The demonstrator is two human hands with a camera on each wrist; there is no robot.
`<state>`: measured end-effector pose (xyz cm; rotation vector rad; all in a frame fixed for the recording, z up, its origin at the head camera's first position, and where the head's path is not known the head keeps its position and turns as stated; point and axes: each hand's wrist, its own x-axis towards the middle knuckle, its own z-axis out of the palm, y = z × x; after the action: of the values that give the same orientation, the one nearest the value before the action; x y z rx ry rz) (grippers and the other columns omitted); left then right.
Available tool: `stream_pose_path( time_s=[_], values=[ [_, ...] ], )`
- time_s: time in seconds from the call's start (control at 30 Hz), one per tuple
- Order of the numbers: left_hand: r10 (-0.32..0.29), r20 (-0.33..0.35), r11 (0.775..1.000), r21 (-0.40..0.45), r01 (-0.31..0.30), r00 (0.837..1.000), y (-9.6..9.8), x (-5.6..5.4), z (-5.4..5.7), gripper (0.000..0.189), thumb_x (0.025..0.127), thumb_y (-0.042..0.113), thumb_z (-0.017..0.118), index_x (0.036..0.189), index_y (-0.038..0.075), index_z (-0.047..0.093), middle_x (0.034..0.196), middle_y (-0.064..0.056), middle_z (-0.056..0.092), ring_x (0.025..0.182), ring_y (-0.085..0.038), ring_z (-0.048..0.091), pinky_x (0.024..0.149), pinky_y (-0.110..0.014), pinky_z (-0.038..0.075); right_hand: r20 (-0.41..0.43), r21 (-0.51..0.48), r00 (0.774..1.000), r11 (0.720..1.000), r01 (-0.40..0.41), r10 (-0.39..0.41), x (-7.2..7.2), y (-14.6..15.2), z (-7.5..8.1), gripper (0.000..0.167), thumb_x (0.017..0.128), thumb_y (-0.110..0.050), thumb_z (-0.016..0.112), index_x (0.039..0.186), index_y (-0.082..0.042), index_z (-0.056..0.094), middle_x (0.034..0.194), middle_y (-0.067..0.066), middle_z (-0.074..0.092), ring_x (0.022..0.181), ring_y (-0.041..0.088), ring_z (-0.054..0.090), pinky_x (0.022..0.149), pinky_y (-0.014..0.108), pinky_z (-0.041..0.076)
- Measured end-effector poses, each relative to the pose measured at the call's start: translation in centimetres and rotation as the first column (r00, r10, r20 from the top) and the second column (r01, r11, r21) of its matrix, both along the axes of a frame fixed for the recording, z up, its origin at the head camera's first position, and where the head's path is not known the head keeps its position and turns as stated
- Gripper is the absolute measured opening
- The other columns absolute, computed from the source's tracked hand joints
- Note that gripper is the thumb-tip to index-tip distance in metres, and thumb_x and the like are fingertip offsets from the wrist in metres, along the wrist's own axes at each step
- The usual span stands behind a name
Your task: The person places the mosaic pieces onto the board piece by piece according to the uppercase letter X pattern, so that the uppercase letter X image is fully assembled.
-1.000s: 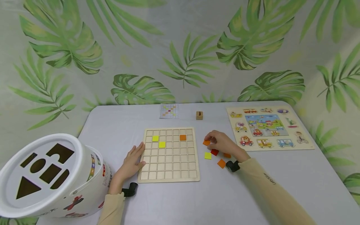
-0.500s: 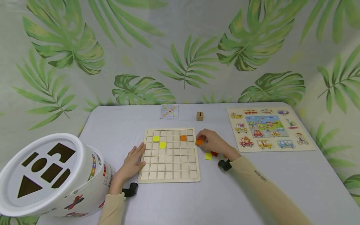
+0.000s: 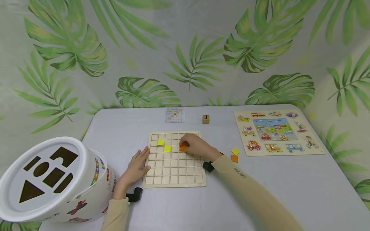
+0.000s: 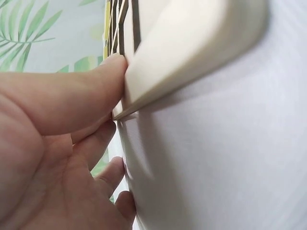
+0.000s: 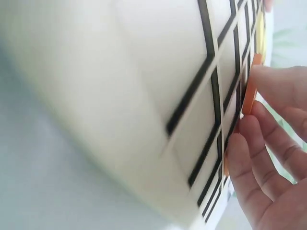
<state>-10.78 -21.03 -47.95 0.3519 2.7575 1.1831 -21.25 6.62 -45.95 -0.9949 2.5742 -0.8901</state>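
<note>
A wooden grid board point(image 3: 174, 178) lies on the table. Two yellow tiles, one yellow tile point(image 3: 160, 142) and another yellow tile point(image 3: 167, 149), sit in its upper left cells. My right hand point(image 3: 197, 146) pinches an orange square tile point(image 3: 182, 148) between thumb and fingers, close over the board's upper right part. The right wrist view shows this orange tile point(image 5: 252, 86) tilted on edge at the grid, with part of another orange tile point(image 5: 226, 165) by the fingertips. Along the board's left edge rests my left hand point(image 3: 136, 166), fingers extended, thumb touching the frame point(image 4: 163, 67).
Right of the board lie a loose yellow tile point(image 3: 235, 151) and an orange tile point(image 3: 234, 158); a red one is mostly hidden by the sleeve. A pattern card point(image 3: 174, 115), a small wooden block point(image 3: 205, 119), a picture puzzle point(image 3: 242, 128) and a white bucket point(image 3: 95, 195) stand around.
My right hand has carried the orange tile leftward from the loose pile onto the board area, covering the orange tile seated there. My left hand has stayed at the board's edge.
</note>
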Motion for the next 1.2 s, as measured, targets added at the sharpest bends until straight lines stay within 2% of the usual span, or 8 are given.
stream_pose_path(
  time_s=[0.43,0.6,0.7,0.83,1.03,1.2],
  values=[
    [-0.003,-0.004,1.000,0.004,0.003,1.000,-0.1,0.0,-0.2,0.066,0.087,-0.003,0.059,0.145,-0.009,0.028,0.154,-0.024,0.018,0.139,-0.049,0.006,0.098,-0.075,0.005,-0.040,0.054,0.999,0.998,0.030,-0.028,0.7,-0.9,0.4,0.025,0.078,0.012,0.062,0.092,-0.008,0.067,0.088,0.001,0.058,0.079,0.016,0.049,0.076,0.030,0.044],
    [-0.002,-0.002,1.000,0.008,0.002,1.000,-0.1,-0.1,-0.3,0.067,0.087,-0.003,0.060,0.145,-0.009,0.027,0.154,-0.024,0.018,0.139,-0.049,0.005,0.098,-0.075,0.005,-0.041,0.045,0.999,0.999,0.019,-0.017,0.7,-0.3,0.4,0.022,0.082,0.007,0.061,0.098,-0.007,0.068,0.093,0.001,0.060,0.083,0.015,0.053,0.079,0.029,0.046],
    [-0.003,-0.005,1.000,0.009,0.003,1.000,-0.2,-0.1,-0.4,0.067,0.087,-0.003,0.060,0.145,-0.010,0.027,0.154,-0.025,0.018,0.138,-0.050,0.005,0.098,-0.075,0.006,0.018,-0.029,0.999,0.999,0.038,-0.038,0.6,1.2,0.6,0.020,0.084,0.004,0.062,0.102,-0.005,0.067,0.098,0.003,0.063,0.087,0.016,0.055,0.079,0.029,0.048],
    [-0.003,0.004,1.000,0.000,0.003,1.000,-0.2,-0.1,-0.4,0.067,0.088,-0.002,0.059,0.146,-0.009,0.026,0.155,-0.023,0.017,0.139,-0.048,0.004,0.099,-0.074,0.005,0.093,-0.111,0.993,0.990,0.081,-0.071,0.5,4.8,1.0,0.020,0.085,0.003,0.063,0.104,-0.002,0.066,0.099,0.006,0.065,0.087,0.018,0.057,0.076,0.031,0.050],
    [-0.001,0.000,1.000,-0.012,0.001,1.000,-0.1,0.0,-0.2,0.066,0.088,-0.002,0.060,0.145,-0.009,0.027,0.154,-0.024,0.018,0.139,-0.049,0.006,0.100,-0.073,0.006,0.112,-0.090,0.983,0.984,0.156,-0.145,1.8,10.4,1.1,0.017,0.087,0.002,0.064,0.103,-0.001,0.067,0.098,0.008,0.065,0.087,0.019,0.057,0.078,0.035,0.050],
    [-0.003,0.003,1.000,-0.013,0.003,1.000,-0.1,0.0,-0.3,0.067,0.087,-0.002,0.060,0.145,-0.009,0.027,0.154,-0.023,0.018,0.139,-0.049,0.006,0.100,-0.073,0.005,0.135,-0.042,0.970,0.977,0.208,-0.201,3.4,13.3,0.5,0.018,0.084,0.003,0.066,0.102,-0.001,0.067,0.097,0.007,0.063,0.087,0.022,0.056,0.077,0.036,0.050]
  ],
)
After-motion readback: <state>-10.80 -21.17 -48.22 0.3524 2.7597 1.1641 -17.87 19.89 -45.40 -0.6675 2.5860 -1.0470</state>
